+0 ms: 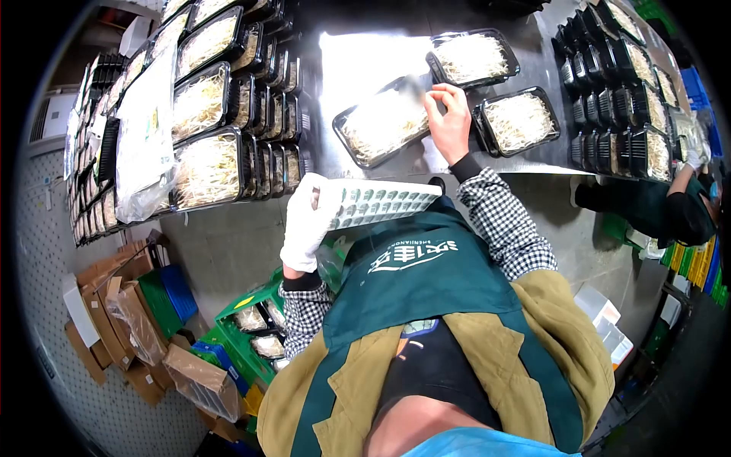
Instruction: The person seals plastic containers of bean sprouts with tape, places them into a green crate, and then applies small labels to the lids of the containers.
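Observation:
My left hand point(306, 221), in a white glove, is closed round the edge of a sheet of stickers point(388, 204) printed in rows of small green and white labels. It holds the sheet in front of my apron, below the table edge. My bare right hand point(451, 118) is above the right side of a black tray of bean sprouts point(377, 126), thumb and forefinger pinched together. A small blurred patch shows by the fingertips; I cannot make out what it is. Two more sprout trays, one at the back point(472, 59) and one at the right point(520, 122), lie beside that hand.
Stacked sprout trays point(204, 103) fill the left of the metal table point(324, 156), with clear plastic bags point(145, 145) over some. More stacks point(620, 99) stand at the right, near another person point(662, 202). A green crate point(244, 343) and cardboard boxes point(106, 312) are on the floor.

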### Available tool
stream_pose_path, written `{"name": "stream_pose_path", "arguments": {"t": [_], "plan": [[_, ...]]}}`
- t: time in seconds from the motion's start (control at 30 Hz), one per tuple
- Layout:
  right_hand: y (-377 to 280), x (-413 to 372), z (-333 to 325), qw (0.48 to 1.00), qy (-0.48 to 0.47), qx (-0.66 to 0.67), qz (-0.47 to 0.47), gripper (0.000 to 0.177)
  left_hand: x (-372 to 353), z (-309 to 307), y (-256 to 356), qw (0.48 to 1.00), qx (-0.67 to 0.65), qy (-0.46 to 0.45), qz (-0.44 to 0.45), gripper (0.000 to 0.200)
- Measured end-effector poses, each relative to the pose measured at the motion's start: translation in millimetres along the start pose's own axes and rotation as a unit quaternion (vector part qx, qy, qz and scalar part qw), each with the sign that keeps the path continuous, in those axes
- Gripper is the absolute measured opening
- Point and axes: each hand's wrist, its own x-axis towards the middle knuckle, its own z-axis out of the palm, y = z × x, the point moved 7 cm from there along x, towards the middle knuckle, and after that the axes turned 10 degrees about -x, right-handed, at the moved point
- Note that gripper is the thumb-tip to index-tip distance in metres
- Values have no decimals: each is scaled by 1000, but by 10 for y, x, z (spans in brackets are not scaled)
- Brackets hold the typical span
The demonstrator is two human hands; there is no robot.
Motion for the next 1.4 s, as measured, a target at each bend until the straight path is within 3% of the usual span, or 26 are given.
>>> {"name": "stream_pose_path", "arguments": {"t": [0.1, 0.2, 0.3, 0.53, 0.6, 0.73, 0.83, 0.87, 0.9, 0.97, 1.03, 1.07, 1.17, 1.27, 1.4], "plan": [[8, -51, 160, 992, -115, -31, -32, 17, 118, 179, 60, 999, -19, -22, 22, 23], [-35, -174, 278, 984, -109, -119, -76, 13, 420, 456, -84, 988, 87, -121, 47, 23], [-34, -211, 269, 987, -67, -126, -77, 14, 654, 804, -184, 928, 224, -170, 245, 22], [-126, -211, 228, 974, -45, -189, -118, 13, 948, 1192, -645, 832, 487, -135, 229, 16], [-119, -224, 219, 969, -58, -209, -120, 18, 955, 1209, -622, 844, 478, -122, 211, 16], [4, -75, 87, 973, -78, -216, -1, 34, 1024, 1197, -668, 834, 488, -145, 210, 18], [162, -99, 3, 995, -80, -29, 46, 26, 887, 853, -211, 934, 276, -125, 191, 20], [154, -94, -88, 988, -132, 47, 70, 23, 851, 728, -198, 950, 223, -122, 181, 22], [109, -145, -115, 958, -234, 153, 66, 25, 776, 635, -173, 983, 127, -107, 77, 20], [-188, -296, -276, 893, -394, 209, -51, 29, 629, 503, -98, 991, 118, -69, 10, 21], [-404, -361, -462, 869, -473, 120, -75, 33, 528, 496, 91, 986, 147, -48, 68, 20], [-406, -357, -513, 876, -462, 107, -83, 30, 486, 508, 181, 982, 160, -38, 98, 20], [-426, -305, -627, 862, -486, 137, -51, 18, 387, 550, 265, 996, 57, -21, 62, 26], [-429, -266, -674, 844, -513, 149, -58, 19, 297, 765, 406, 987, -161, 0, 0, 22], [-419, -206, -720, 829, -546, 96, -71, 23, 377, 682, 270, 998, -20, 17, 51, 13]]}}
